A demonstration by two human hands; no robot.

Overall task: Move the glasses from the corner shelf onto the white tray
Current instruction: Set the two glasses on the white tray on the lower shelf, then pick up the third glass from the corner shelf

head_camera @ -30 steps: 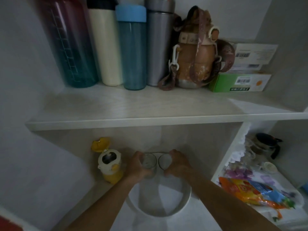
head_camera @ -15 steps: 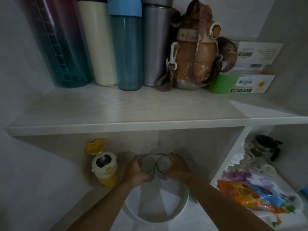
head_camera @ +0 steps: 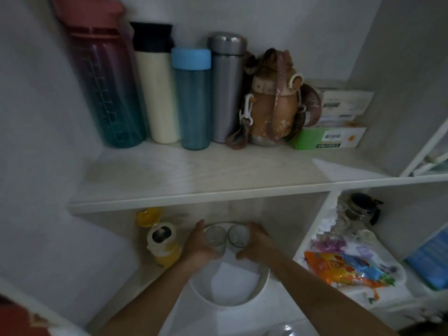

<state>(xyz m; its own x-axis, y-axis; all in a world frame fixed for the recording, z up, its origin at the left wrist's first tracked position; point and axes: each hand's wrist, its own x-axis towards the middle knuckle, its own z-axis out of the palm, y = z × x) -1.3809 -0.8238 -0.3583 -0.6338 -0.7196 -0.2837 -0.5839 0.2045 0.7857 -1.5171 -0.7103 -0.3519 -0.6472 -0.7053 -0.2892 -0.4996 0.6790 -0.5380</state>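
Two clear drinking glasses stand side by side at the far end of the round white tray [head_camera: 263,284] on the lower shelf. My left hand [head_camera: 197,243] is wrapped around the left glass [head_camera: 215,238]. My right hand [head_camera: 255,240] is wrapped around the right glass [head_camera: 237,236]. The two glasses almost touch each other. Whether their bases rest on the tray or hover just above it is hidden by my hands. The near part of the tray is bare.
A yellow-and-white bottle [head_camera: 162,241] with its lid flipped up stands just left of my left hand. The upper shelf [head_camera: 218,170] holds several tall bottles and boxes. To the right, a divider [head_camera: 312,229] separates a compartment with a snack bag [head_camera: 344,265] and glass jars.
The camera view has tilted up, so more of the upper shelf shows. Both hands keep their hold on the glasses at the far end of the tray, barely shifted.
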